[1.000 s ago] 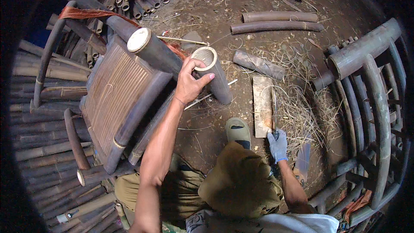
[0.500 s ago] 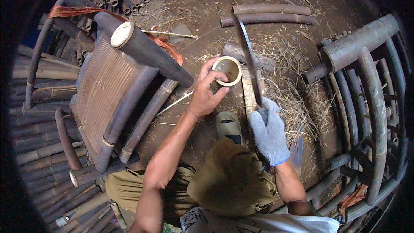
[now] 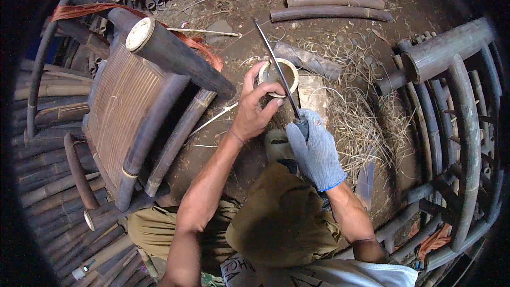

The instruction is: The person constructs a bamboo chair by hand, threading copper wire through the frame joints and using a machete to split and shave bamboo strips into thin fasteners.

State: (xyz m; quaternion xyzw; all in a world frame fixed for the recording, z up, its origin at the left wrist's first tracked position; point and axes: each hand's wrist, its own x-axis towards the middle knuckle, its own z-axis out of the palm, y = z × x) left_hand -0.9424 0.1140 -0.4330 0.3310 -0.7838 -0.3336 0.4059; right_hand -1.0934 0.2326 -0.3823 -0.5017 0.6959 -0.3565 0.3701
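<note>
My bare left hand grips the near left side of an upright hollow bamboo section, fingers curled at its pale cut rim. In my right hand, which wears a grey-white knit glove, is the dark handle of a long-bladed machete. Its blade lies slantwise over the bamboo's open top, pointing away and to the left. Whether the edge touches the rim I cannot tell. Below the bamboo, a wooden block partly shows on the right.
A bamboo chair stands at left, a bamboo frame at right. Thin shavings litter the ground beside a short bamboo log. Two split bamboo lengths lie farther off. My foot in a green slipper is close by.
My right hand has swung the machete left, from beside the bamboo to across its open top. The left hand still holds the bamboo section, which has hardly moved.
</note>
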